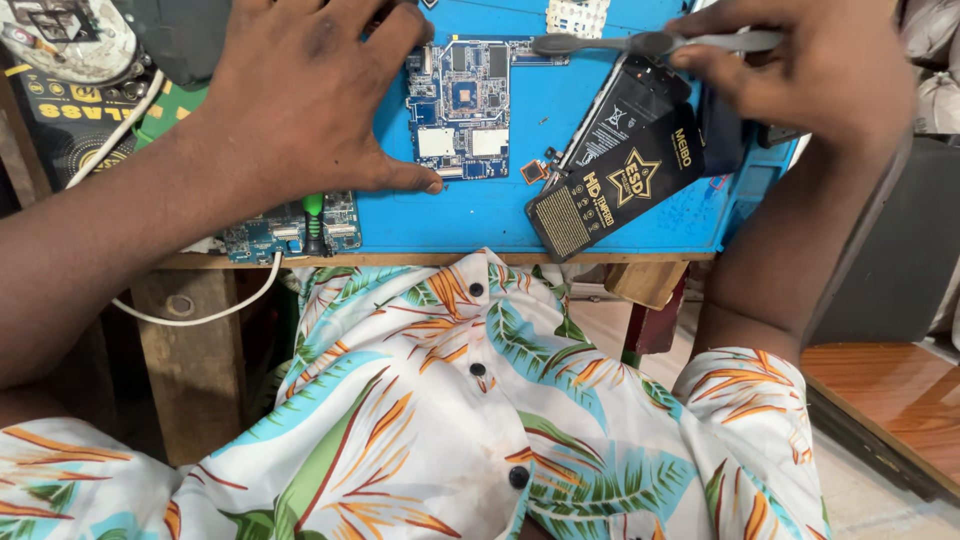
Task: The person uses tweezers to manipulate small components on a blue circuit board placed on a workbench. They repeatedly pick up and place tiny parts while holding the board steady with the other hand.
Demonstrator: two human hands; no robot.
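Left hand: the left hand (300,95) lies spread and flat, palm down, on the blue work mat (480,215); it grips nothing, and its thumb tip touches the lower left corner of the circuit board (462,108).
Right hand: the right hand (810,70) is closed in a pinch around the handle of metal tweezers (650,42), which reach leftward across the top of the mat.
Tweezers tip: the tip lies just above the board's upper right corner, near the top end of the black battery (625,165) (whether it touches either one cannot be told).
Circuit board: blue, bare, face up on the mat between the two hands, with metal shield cans and a square chip exposed.
Battery: a flat black pack, tilted, just right of the board; its lower end reaches toward the mat's front edge.
Progress: judging by the layout, disassembly appears well advanced, since board and battery lie out in the open; fine work on the board seems to be what is in hand, and no outer case is seen closed around them.
Surroundings: a green-handled screwdriver (314,222) rests on a second blue board (285,232) at the mat's left edge; a white cable (215,315) loops below the wooden bench (190,370).
Foreground: the person's leaf-patterned shirt (480,420).
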